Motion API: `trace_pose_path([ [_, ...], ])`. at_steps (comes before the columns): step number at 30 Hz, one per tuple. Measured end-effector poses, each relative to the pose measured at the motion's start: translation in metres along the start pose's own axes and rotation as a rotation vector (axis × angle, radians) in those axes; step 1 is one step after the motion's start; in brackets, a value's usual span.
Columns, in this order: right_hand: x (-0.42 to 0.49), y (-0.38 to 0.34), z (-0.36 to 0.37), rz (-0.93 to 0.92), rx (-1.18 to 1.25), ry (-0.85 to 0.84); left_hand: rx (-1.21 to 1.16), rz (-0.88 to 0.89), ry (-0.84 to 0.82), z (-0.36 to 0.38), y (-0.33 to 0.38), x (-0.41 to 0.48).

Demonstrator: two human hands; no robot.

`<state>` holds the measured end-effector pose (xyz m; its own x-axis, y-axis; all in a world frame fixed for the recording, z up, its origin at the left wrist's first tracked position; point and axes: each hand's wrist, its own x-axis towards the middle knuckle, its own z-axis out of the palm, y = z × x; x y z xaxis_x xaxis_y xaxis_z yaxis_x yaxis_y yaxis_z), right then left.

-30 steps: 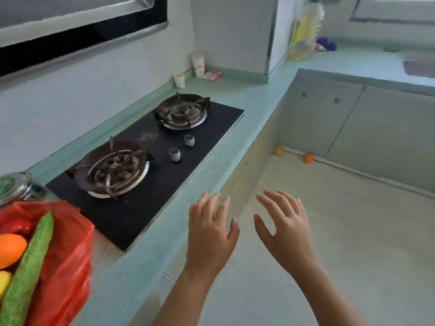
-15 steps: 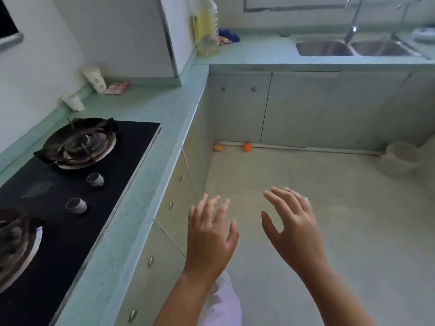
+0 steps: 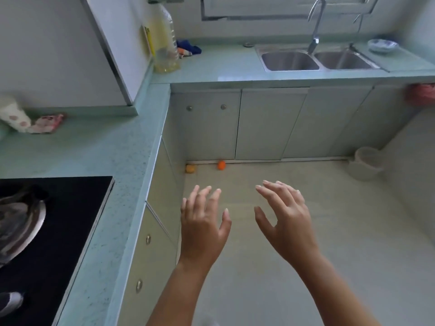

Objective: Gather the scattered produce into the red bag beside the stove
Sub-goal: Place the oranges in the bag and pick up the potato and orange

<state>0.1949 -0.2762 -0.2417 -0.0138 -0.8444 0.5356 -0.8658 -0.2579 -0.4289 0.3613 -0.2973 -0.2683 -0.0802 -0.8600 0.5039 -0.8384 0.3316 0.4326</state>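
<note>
Both bare forearms reach forward over the pale floor [image 3: 306, 278], backs of the hands up. The left hand [image 3: 203, 228] has its fingers spread and nearly straight, thumb out to the side; the right hand [image 3: 286, 222] is just beside it but apart, fingers fanned and slightly bent. Neither grip has hold of anything. To the left, the black stove [image 3: 70, 220] with its burner [image 3: 18, 222] sits in the green speckled worktop [image 3: 106, 149]. Well beyond the fingertips, two small round fruits lie on the floor against the foot of the corner cabinets: an orange fruit [image 3: 221, 165] and, nearer the corner, a duller yellow-orange fruit [image 3: 190, 168], close together but not touching. Nothing lies between them and the hands. A white bucket [image 3: 364, 163] stands on the floor far right. On the far worktop are an oil bottle [image 3: 164, 43], a blue cloth [image 3: 188, 49], a double sink [image 3: 315, 60] with tap [image 3: 316, 22], and a bowl [image 3: 382, 45].
</note>
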Motion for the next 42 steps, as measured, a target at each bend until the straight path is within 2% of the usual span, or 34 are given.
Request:
trace_pose_path([
  [10,0.088,0.073,0.053,0.029,0.035,0.004,0.027,-0.029,-0.066,0.074,-0.017,0.082],
  [20,0.239,0.192,0.084,0.02,0.037,-0.037,0.024,0.003,-0.03,0.178,0.018,0.26],
  [24,0.29,0.223,0.1,-0.005,0.041,-0.053,0.025,-0.04,0.015,0.201,0.015,0.306],
  [32,0.365,0.234,0.16,-0.087,0.102,-0.121,0.104,-0.185,0.028,0.226,-0.051,0.346],
  [42,0.49,0.221,0.272,-0.237,0.096,-0.273,0.11,-0.301,0.14,0.266,-0.149,0.456],
])
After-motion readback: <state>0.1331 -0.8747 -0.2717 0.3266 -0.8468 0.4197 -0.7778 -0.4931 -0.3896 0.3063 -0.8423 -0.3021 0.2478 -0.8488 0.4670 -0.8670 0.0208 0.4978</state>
